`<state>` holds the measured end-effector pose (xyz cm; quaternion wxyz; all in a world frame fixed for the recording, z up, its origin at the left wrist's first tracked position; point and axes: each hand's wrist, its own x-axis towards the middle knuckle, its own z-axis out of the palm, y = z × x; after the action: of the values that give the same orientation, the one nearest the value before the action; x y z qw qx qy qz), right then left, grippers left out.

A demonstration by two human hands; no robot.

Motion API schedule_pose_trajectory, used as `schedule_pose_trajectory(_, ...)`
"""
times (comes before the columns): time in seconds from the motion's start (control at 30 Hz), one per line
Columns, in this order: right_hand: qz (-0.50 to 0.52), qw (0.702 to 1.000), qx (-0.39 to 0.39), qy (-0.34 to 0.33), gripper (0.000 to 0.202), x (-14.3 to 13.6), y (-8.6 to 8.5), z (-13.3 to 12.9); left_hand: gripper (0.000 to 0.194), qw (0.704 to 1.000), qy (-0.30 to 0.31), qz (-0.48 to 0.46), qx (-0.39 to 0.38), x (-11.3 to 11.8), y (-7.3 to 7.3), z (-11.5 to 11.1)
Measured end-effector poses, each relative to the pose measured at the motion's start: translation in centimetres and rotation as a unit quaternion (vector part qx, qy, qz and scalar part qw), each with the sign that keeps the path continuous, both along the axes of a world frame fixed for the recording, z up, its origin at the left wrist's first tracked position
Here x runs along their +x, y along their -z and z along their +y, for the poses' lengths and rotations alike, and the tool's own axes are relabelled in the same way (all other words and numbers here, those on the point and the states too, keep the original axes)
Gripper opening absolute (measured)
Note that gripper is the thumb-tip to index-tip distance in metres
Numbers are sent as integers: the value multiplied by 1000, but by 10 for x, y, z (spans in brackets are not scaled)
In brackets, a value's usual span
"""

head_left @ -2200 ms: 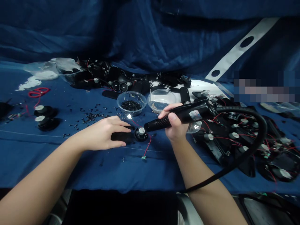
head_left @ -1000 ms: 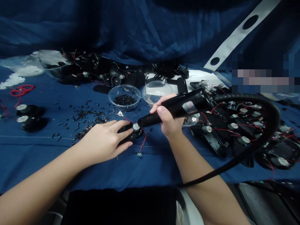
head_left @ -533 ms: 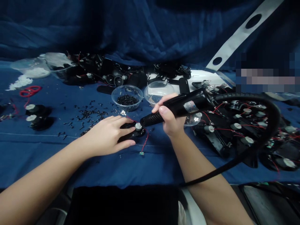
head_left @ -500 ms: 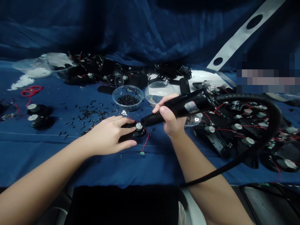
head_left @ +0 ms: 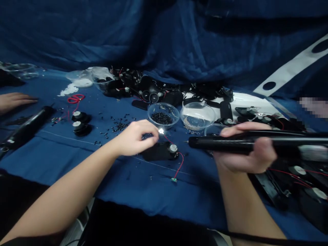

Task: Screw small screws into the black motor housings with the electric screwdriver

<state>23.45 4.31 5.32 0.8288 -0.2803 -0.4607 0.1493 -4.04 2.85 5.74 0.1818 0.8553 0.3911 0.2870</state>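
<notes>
Black electric screwdriver lies nearly level in my right hand, its bit pointing left and touching nothing. My left hand is raised with thumb and fingertips close together, just above the left end of a black housing; whatever may be between the fingertips is too small to make out. On the housing's right end sits a round white-topped motor, from which a red wire curls to a small green board on the blue cloth. Loose black screws are scattered behind my left hand.
Behind the housing stand a clear bowl of black screws and another holding small metal pieces. Wired black parts crowd the right side. On the left are red wire loops, another screwdriver and another person's hand.
The screwdriver has come off the motor and moved right, now nearly level. My left hand has lifted from the housing and its fingers have drawn together. The view has turned left.
</notes>
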Motion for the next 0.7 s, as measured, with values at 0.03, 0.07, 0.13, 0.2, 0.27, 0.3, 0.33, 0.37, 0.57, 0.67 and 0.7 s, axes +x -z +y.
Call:
schedule_pose_trajectory(0.03,24,999,-9,35,37,1,-5,0,22,999,-37,-3,-1,-11,-1,5)
schedule_pose_trajectory(0.07,47,997,-27,59,40,1,-9,-1,22,996,-86,1,-6,-22,-2,11)
schedule_pose_trajectory(0.13,98,989,-84,66,43,1,-16,-2,25,984,-168,43,-29,-43,-1,21)
schedule_pose_trajectory(0.2,154,976,-148,39,44,-1,-19,-2,26,974,-191,114,-42,-58,3,29)
schedule_pose_trajectory(0.27,190,964,-184,26,42,-4,-18,-2,25,967,-171,179,-53,-65,6,33)
schedule_pose_trajectory(0.3,193,962,-190,27,42,-5,-17,-1,25,965,-155,201,-66,-65,7,34)
schedule_pose_trajectory(0.33,183,963,-193,31,44,-7,-15,0,25,963,-138,215,-85,-65,8,33)
schedule_pose_trajectory(0.37,167,966,-194,37,47,-8,-13,0,26,961,-121,223,-106,-64,8,32)
schedule_pose_trajectory(0.57,108,973,-200,30,56,-14,-8,-2,26,958,-20,207,-195,-57,-1,20)
schedule_pose_trajectory(0.67,95,976,-192,33,53,-15,-7,-2,24,957,3,212,-197,-54,-2,15)
schedule_pose_trajectory(0.7,93,976,-192,32,53,-15,-7,-2,23,956,5,219,-197,-52,-1,14)
